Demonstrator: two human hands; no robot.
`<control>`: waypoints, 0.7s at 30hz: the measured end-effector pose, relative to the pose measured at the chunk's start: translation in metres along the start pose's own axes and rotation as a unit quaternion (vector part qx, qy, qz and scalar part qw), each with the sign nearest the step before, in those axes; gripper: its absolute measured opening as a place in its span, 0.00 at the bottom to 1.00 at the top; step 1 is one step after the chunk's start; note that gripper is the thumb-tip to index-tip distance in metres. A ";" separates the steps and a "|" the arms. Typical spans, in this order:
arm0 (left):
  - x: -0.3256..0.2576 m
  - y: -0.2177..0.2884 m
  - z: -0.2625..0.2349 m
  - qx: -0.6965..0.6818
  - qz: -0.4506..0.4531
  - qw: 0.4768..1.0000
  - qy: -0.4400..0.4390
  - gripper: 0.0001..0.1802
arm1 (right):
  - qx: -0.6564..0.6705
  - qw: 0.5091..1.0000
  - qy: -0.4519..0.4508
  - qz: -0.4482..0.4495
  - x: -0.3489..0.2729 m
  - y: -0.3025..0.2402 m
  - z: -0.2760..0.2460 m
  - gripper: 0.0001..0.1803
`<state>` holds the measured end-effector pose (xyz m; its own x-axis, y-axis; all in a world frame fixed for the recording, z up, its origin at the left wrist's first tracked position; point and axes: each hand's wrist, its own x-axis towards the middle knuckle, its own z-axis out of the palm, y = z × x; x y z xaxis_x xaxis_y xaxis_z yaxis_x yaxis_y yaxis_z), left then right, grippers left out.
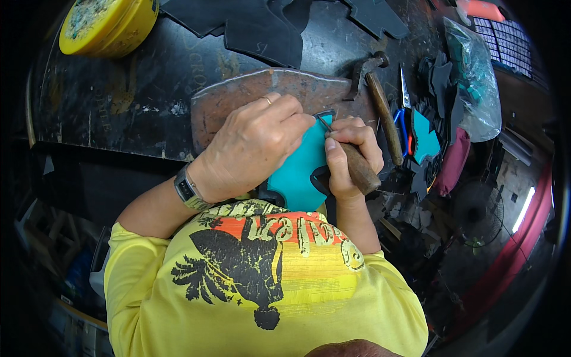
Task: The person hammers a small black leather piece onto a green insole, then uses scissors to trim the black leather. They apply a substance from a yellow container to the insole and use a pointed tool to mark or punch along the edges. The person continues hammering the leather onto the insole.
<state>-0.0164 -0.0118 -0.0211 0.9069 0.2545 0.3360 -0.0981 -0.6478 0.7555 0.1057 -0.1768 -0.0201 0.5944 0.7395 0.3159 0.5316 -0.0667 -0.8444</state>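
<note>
A teal cut piece (300,172) with black edging lies before me, its upper end on a worn brown board (223,101). My right hand (352,140) is closed around the wooden handle of an awl (361,168). The awl's thin metal shaft points up and left at the piece's top end. My left hand (253,134), with a ring and a wristwatch (188,188), has its fingers curled together at the left side of that same end. Its fingertips are partly hidden, so I cannot make out what they pinch.
Right of the board lie a hammer (385,113), blue-handled scissors (402,128) and another teal piece (424,137). A clear plastic bag (477,83) is farther right. A yellow tub (113,30) stands at the far left; black sheets (262,35) lie at the back.
</note>
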 end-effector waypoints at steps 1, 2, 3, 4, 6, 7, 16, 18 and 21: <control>0.000 0.000 0.000 0.000 0.000 1.000 0.000 0.16 | 0.003 1.000 0.000 -0.003 0.000 0.000 0.000 0.07; 0.000 0.000 0.001 -0.004 0.001 1.000 0.002 0.16 | 0.044 0.999 0.018 0.018 0.001 0.001 0.000 0.07; 0.000 -0.001 0.001 -0.006 0.003 1.000 0.004 0.16 | 0.085 0.995 0.031 0.036 0.001 0.001 0.000 0.07; 0.001 -0.001 0.001 -0.007 0.004 1.000 0.006 0.16 | 0.131 0.989 0.050 0.053 0.002 0.002 0.000 0.07; 0.001 -0.002 0.001 0.000 0.001 1.000 0.005 0.15 | 0.112 0.993 0.032 0.031 0.003 0.003 0.000 0.06; 0.000 -0.001 0.001 0.006 0.000 1.000 0.005 0.15 | 0.095 0.995 0.023 0.023 0.004 0.002 0.000 0.06; -0.004 0.002 -0.003 0.017 -0.021 0.999 0.038 0.13 | 0.014 0.999 0.002 -0.040 0.004 -0.001 0.004 0.06; -0.005 0.001 -0.003 0.019 -0.019 0.999 0.032 0.13 | 0.090 0.996 0.023 0.010 0.003 0.001 0.003 0.05; -0.005 0.000 -0.002 0.020 -0.012 0.999 0.035 0.13 | 0.129 0.991 0.021 0.039 0.002 0.003 0.000 0.06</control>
<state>-0.0215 -0.0115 -0.0212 0.8776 0.3191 0.3577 -0.0587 -0.6690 0.7410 0.1081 -0.1754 -0.0220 0.6549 0.7103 0.2581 0.3146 0.0543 -0.9477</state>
